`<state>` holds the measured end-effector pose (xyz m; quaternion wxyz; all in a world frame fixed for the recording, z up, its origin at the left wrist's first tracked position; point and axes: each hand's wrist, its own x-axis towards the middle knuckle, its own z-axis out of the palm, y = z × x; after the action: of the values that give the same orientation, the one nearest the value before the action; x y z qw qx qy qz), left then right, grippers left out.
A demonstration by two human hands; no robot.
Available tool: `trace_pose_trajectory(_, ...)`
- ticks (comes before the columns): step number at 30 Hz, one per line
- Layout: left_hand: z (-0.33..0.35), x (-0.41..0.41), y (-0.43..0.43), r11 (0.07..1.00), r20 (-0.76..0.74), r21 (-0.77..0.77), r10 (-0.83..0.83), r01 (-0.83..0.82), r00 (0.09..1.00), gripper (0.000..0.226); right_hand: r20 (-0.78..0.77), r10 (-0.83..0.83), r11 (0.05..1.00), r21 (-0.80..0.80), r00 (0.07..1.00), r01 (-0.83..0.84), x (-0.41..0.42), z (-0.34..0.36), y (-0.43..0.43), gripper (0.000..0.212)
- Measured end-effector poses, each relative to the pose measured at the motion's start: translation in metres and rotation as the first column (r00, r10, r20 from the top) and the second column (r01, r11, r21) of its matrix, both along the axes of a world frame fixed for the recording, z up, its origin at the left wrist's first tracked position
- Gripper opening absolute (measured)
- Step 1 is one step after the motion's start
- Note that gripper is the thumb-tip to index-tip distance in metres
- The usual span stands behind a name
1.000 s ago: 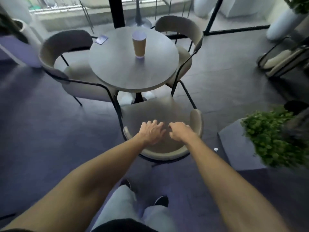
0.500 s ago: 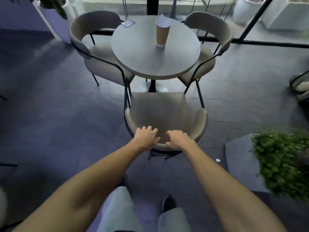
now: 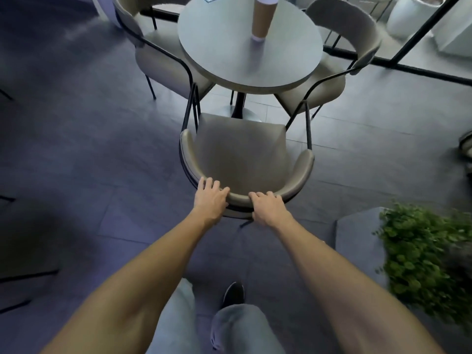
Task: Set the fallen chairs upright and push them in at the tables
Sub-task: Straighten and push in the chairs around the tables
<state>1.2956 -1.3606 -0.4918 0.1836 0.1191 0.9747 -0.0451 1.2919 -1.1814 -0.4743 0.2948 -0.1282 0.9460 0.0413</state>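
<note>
though the beige curved-back upholstered chair point(image 3: 242, 159) stands upright at centre frame, left hand point(image 3: 210, 200) and right hand point(image 3: 268, 206) grip its backrest; it isn't yet tucked under the round grey table point(image 3: 293, 54).

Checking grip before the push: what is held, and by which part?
The left hand and right hand both hold the near chair by the top rim of its curved backrest, near its middle.
</note>
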Motion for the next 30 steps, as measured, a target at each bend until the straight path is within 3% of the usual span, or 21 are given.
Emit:
trace_pose_trajectory(9, -0.017, -0.008, -0.013, 0.992, -0.107, -0.054, -0.119, 0.114, 0.987, 0.041, -0.114, -0.011, 1.0, 0.019, 0.993, 0.013, -0.008, -0.029, -0.001, 0.035)
trace_pose_trajectory(30, -0.021, -0.004, -0.005, 0.998, -0.118, 0.003, -0.055, 0.056, 0.991, 0.03, -0.118, 0.036, 0.999, 0.022, 0.992, -0.034, -0.016, -0.031, 0.004, 0.035)
